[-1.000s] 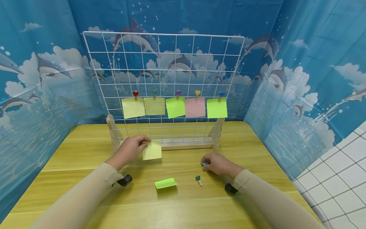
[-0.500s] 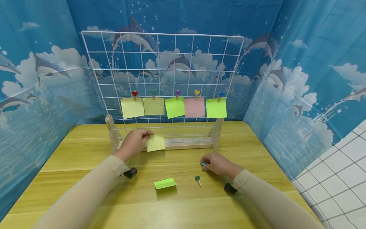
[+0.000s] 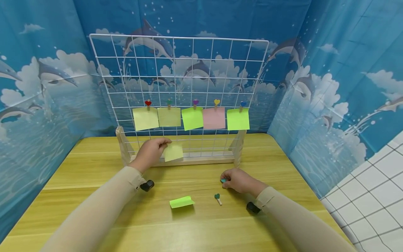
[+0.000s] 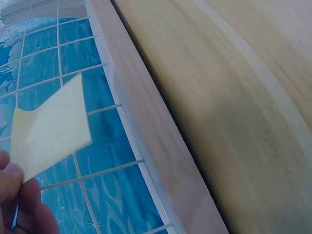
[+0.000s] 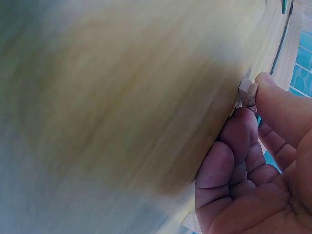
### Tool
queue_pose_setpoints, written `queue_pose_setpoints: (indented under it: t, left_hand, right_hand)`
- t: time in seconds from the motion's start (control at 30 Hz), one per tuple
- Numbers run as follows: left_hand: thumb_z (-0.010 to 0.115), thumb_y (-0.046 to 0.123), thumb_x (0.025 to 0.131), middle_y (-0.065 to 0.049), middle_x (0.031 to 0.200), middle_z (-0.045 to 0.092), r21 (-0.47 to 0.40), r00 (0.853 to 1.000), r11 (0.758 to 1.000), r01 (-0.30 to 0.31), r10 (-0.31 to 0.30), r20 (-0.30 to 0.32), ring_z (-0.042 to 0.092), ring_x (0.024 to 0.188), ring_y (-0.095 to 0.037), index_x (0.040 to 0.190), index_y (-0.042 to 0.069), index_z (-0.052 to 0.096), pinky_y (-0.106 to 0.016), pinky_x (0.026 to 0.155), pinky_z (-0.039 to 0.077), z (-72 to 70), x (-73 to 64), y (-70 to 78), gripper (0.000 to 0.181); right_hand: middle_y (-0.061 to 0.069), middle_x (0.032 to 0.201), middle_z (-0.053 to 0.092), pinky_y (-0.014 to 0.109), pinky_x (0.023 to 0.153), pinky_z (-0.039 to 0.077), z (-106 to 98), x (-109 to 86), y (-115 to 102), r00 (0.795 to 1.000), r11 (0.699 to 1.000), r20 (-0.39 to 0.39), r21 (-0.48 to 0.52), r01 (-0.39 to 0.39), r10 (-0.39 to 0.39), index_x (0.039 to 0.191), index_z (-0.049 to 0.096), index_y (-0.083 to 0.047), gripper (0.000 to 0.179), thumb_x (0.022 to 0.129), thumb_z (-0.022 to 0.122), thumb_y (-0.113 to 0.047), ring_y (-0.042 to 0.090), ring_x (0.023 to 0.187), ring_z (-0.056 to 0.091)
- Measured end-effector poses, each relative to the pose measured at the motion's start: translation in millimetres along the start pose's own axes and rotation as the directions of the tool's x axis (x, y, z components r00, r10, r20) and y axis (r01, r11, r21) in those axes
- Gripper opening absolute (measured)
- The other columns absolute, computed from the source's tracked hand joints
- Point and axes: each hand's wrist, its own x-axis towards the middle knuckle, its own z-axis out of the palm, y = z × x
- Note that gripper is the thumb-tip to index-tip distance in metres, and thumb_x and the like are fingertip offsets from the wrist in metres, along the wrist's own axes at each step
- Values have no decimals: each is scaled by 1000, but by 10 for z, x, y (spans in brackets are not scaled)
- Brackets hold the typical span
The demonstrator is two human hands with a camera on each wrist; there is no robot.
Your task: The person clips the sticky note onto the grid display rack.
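My left hand [image 3: 152, 152] pinches a pale yellow sticky note [image 3: 174, 152] by its upper left corner, in front of the lower part of the white wire grid [image 3: 193, 76]. In the left wrist view the sticky note [image 4: 56, 126] bends slightly, with thumb and fingers at one corner. My right hand [image 3: 241, 180] is low over the table at the right, pinching a small clothespin [image 3: 224, 180] with a blue top. Its wooden ends [image 5: 247, 92] show between thumb and fingers in the right wrist view. Nearby lie a clothespin with a green heart [image 3: 218, 199] and a bright green sticky note [image 3: 181, 202].
Several sticky notes hang in a row on the grid under heart clothespins, among them a pink note [image 3: 214, 118] and a green note [image 3: 238, 119]. Wooden feet and a wooden base bar [image 3: 204, 160] support the grid. A blue dolphin curtain [image 3: 201, 21] surrounds the wooden table [image 3: 126, 227].
My left hand has moved up and slightly right with the pale yellow sticky note, closer to the grid. The right hand has stayed nearly still with its clothespin.
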Motion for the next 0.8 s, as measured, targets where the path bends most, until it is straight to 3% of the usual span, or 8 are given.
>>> queue_pose_setpoints:
  t: [0.47, 0.8]
  left_hand:
    - [59, 17, 109, -7, 126, 71, 30, 998, 998, -52, 54, -45, 71, 108, -26, 129, 13, 74, -44, 92, 60, 32, 30, 70, 25]
    - [63, 18, 108, -7, 117, 73, 84, 994, 995, -49, 57, -98, 70, 101, -23, 132, 10, 73, -41, 88, 61, 52, 65, 117, 28]
  right_hand:
    - [-3, 81, 58, 26, 66, 42, -10, -21, -26, 1000, 1000, 3, 4, 0, 0, 102, 73, -12, 9, 95, 78, -13, 12, 73, 51]
    - [-2, 82, 58, 28, 68, 43, -11, -30, -46, 1000, 1000, 9, 17, -12, 12, 103, 73, -12, 9, 95, 78, -13, 13, 74, 52]
